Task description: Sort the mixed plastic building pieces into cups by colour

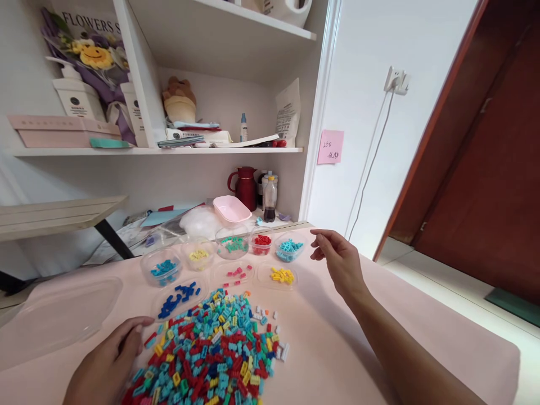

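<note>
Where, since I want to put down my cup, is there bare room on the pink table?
Bare patches: the pink table between the brick pile and the right forearm, and beyond that forearm toward the table's right edge. Crowded: the pile itself, which reaches close to the left hand, and the clear containers just behind it.

The bottom edge cuts off the brick pile (215,354) and right forearm (392,340).

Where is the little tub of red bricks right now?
In the head view, the tub of red bricks stands near the picture's middle, between the green-brick tub on its left and the light-blue-brick tub on its right.
</note>
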A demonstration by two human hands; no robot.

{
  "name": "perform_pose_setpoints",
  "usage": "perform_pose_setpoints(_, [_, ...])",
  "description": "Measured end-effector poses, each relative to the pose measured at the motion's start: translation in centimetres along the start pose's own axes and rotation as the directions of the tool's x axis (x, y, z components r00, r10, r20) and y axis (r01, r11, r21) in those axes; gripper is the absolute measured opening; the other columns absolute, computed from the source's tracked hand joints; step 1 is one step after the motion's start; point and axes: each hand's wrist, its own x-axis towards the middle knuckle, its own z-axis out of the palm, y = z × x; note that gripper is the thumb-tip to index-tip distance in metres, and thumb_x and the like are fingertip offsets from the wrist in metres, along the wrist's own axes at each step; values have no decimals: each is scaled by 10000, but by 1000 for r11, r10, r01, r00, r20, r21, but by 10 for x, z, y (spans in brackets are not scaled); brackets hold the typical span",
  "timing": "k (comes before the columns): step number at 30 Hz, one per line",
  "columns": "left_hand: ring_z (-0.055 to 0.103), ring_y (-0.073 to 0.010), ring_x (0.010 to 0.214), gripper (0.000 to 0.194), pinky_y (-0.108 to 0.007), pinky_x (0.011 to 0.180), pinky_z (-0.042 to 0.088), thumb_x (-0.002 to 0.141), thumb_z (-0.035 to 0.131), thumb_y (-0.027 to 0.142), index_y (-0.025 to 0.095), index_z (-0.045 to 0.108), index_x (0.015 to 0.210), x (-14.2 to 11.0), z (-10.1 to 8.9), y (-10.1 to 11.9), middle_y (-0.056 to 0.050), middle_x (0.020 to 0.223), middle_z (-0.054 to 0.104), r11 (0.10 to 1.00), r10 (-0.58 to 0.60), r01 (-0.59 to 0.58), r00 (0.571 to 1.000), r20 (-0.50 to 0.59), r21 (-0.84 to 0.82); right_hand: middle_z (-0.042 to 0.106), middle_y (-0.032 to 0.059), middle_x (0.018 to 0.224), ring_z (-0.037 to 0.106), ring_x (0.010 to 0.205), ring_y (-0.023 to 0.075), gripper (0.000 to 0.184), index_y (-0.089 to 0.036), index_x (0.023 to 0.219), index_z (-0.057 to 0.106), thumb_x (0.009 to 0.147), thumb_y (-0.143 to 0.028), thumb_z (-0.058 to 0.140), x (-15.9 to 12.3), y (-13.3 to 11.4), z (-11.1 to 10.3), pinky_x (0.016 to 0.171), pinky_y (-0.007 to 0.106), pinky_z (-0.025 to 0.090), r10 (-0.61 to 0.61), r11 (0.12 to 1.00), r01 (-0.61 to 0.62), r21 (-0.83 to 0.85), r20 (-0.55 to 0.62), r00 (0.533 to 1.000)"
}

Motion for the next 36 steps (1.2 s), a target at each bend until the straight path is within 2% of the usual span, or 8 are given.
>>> perform_pose_setpoints(4, [681,-195,837,366,-234,649,485,804,395,467,314,676,982,-2,-1,5,35,934,745,1000,-16,15,999,33,23,580,1,692,536,524,118,290,-208,1015,660,876,-403,496,-10,0,7,531,277,457,77,990,-39,-133,296,952])
perform_pose_setpoints(6, [680,-191,831,361,-227,645,479,808,396,457,308,678,975,-3,-2,8,35,927,746,999,-16,15,999,28,33,626,17,751,553,546,118,232,-214,968,686,866,-323,509,-19,-1,15,547,274,457,72,962,84,-260,539,839])
perform_pose_setpoints(8, [680,-190,831,354,-225,646,475,811,394,443,305,683,960,-4,-2,11,36,920,748,999,-15,14,1000,15,40,661,27,842,588,647,133,194,-233,918,709,837,-231,534,-29,-5,24,617,275,465,25,917,276,-287,734,679])
perform_pose_setpoints(10, [682,-189,815,346,-223,630,471,811,395,428,301,686,949,-6,-3,13,34,891,750,999,-12,12,1000,5,40,669,31,896,599,751,147,215,-251,916,721,813,-169,551,-39,-9,32,688,274,463,-19,884,399,-244,834,552])
perform_pose_setpoints(12, [683,-187,797,342,-221,612,466,813,396,421,295,684,949,-8,-4,16,31,871,749,1000,-2,2,1000,-1,31,667,34,910,598,788,149,245,-263,953,721,808,-149,559,-45,-11,37,703,266,457,-30,874,435,-217,869,494])
perform_pose_setpoints(21, [661,-180,696,368,-226,569,445,827,378,416,276,693,958,-12,-5,21,26,712,712,999,-1,0,1000,6,43,628,33,918,607,798,135,293,-281,952,734,803,-106,553,-53,-1,41,715,248,460,-32,863,460,-207,888,459])
perform_pose_setpoints(30, [665,-182,728,373,-226,582,441,838,369,415,285,691,974,-14,-6,23,24,758,720,999,-22,22,1000,20,44,658,33,874,600,791,148,200,-225,871,705,768,-99,588,-50,1,40,693,247,451,-22,843,495,-210,907,421])
perform_pose_setpoints(36, [671,-182,745,363,-227,592,442,836,378,409,288,695,965,-14,-6,24,21,821,734,999,-14,13,1000,16,47,662,47,955,605,833,164,243,-254,981,699,791,-142,596,-50,-4,37,724,269,448,-16,835,511,-206,918,396])
